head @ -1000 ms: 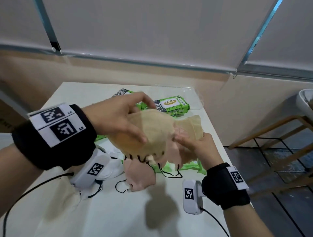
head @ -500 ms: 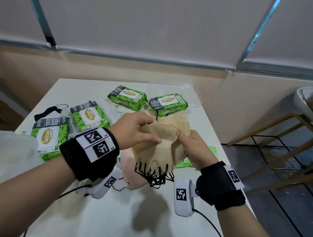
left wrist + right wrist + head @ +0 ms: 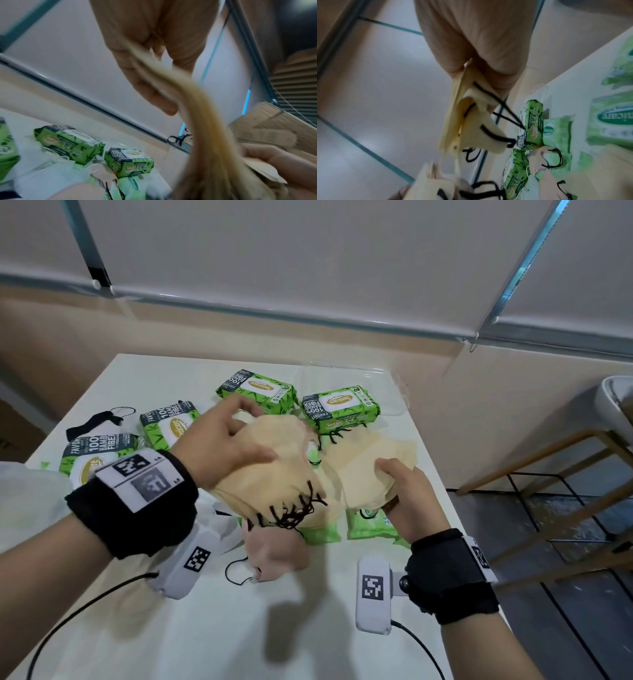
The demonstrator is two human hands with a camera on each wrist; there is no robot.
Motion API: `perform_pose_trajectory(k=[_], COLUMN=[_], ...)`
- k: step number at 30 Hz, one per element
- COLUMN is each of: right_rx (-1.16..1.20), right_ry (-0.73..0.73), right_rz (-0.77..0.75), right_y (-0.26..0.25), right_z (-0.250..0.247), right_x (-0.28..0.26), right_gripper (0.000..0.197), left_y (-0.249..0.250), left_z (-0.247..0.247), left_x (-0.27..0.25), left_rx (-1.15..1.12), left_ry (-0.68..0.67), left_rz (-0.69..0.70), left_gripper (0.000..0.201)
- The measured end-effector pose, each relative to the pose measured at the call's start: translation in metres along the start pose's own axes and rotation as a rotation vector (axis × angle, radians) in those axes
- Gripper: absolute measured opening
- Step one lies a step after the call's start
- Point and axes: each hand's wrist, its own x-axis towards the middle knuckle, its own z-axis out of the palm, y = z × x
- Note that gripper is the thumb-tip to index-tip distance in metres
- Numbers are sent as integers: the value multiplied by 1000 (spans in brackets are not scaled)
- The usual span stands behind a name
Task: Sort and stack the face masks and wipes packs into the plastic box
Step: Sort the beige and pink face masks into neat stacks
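My left hand [image 3: 219, 446] grips one bundle of beige face masks [image 3: 270, 474] above the table [image 3: 205, 628]. My right hand [image 3: 407, 494] pinches another beige mask bundle [image 3: 370, 463]. The green wipes packs [image 3: 339, 409] read "Sanicare".

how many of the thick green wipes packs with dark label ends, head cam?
4. Far centre of the table; far right by the clear box; mid left; near left, partly behind the left wrist. Thinner pale-green packs lie under the masks; more may be hidden.

The pale cream counter [image 3: 212, 628] carries four green wipes packs at its far and left side [image 3: 256, 387] [image 3: 340, 407] [image 3: 169, 424] [image 3: 92, 462], a black face mask [image 3: 94, 421] far left, a pink face mask [image 3: 274, 549] near its middle, flat light-green wipes packs [image 3: 368, 523] to the right, and a clear plastic box [image 3: 394, 392] at the far right corner.
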Motion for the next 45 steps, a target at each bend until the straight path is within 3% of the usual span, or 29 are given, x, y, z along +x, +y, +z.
perform_pose_trajectory(k=[2,5,10,13,20,27,32,35,38,40,42,45], right_rx=[51,82,106,133,288,196,97,78,46,-126,-391,-708], right_ry=[-8,-28,7,19,-24,-106,-205,-200,-89,34,76,-202], right_rz=[3,8,-8,-27,-130,-133,-46,-4,6,-111,-434,-856], right_y=[0,2,5,6,5,12,10,9,9,11,11,3], right_z=[-2,0,13,24,46,46,35,32,31,30,32,41], right_x=[0,-2,-3,-3,-8,-8,-11,-12,-10,-7,-11,-19], right_gripper=[12,11,30,39,42,39,42,36,40,49,57,54], left_y=[-6,-10,-5,9,22,25,20,19,20,21,23,27], left_z=[-7,-10,1,14,38,41,30,24,15,8,4,4], left_x=[2,5,3,-9,-21,-11,-6,-4,-3,-2,-3,-2], left_rx=[-99,-48,-3,45,24,-187,-304,-313,-189,-120,-53,84], left_ry=[46,107,80,56,-145,-33,96,68,13,-36,-100,-162], left_rz=[-14,14,-143,-147,-241,-217,-225,-216,-165,-131,-101,-37], left_gripper=[50,30,28,7,30,21,17,19,14,21,24,17])
